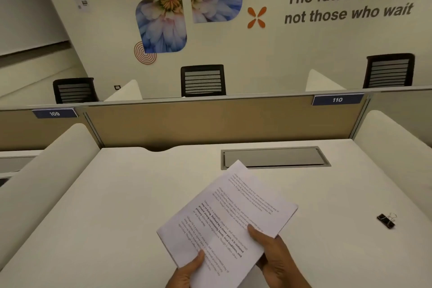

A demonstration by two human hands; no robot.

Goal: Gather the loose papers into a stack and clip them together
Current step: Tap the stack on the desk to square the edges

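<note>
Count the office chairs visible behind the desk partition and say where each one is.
3. One chair at far left, one chair in the middle, one chair at far right, all beyond the partition. Others may be hidden below it.

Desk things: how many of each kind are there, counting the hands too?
Paper stack: 1, held in both hands
Binder clip: 1, lying on the desk, apart from the papers
Hands: 2, left hand and right hand
Total: 4
</note>
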